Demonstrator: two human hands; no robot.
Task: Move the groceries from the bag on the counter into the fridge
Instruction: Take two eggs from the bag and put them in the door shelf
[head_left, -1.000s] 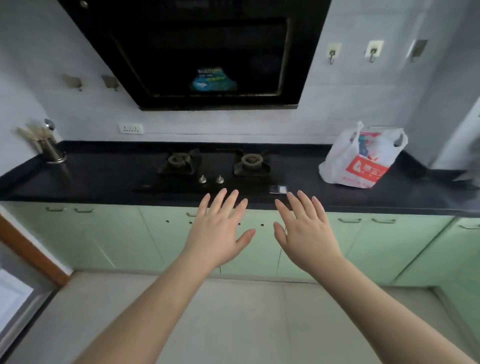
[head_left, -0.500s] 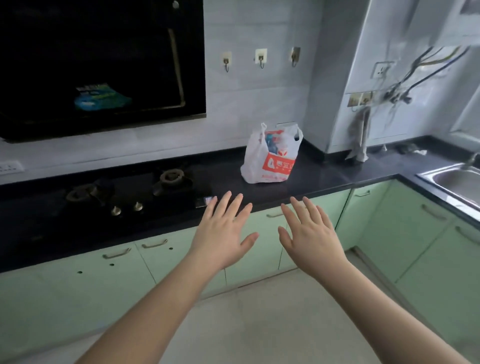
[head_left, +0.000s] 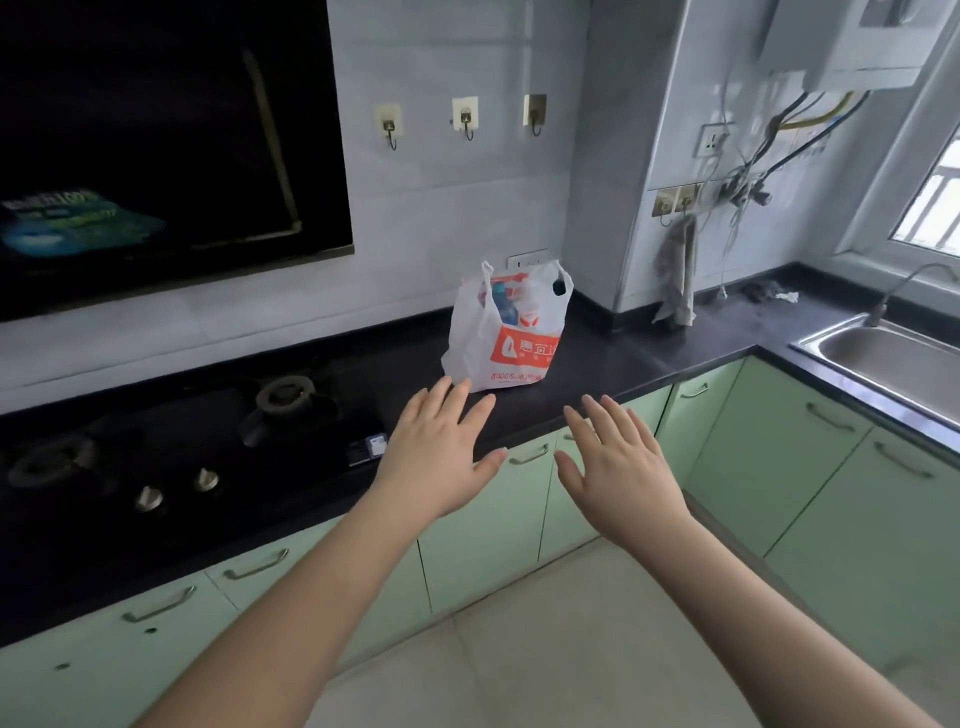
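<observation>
Head view: two bare arms reach out over the floor toward a dark counter (head_left: 597, 374). The left hand (head_left: 434, 457) is held flat with its fingers (head_left: 457, 402) straight and spread, and it holds nothing. The right hand (head_left: 621, 467) is the same, flat with straight, spread fingers and nothing in it. Both hands are in the air, palms down, side by side and a little apart.

A white plastic bag (head_left: 506, 332) with an orange patch stands upright on the counter, near the far wall. It sits just past the left hand's fingertips, but the hand looks apart from it. The top of the bag is open, and a blue-capped bottle (head_left: 503, 306) shows inside with other things that are too small to tell.

To the left of the bag is a black gas stove (head_left: 208, 431) with two burners and two knobs. A big black hood (head_left: 156, 130) hangs above it. Three small hooks (head_left: 465, 117) are stuck on the wall. On the far right is a metal sink (head_left: 893, 358) with a thin tap. Green cupboard doors (head_left: 810, 467) run under the counter.
</observation>
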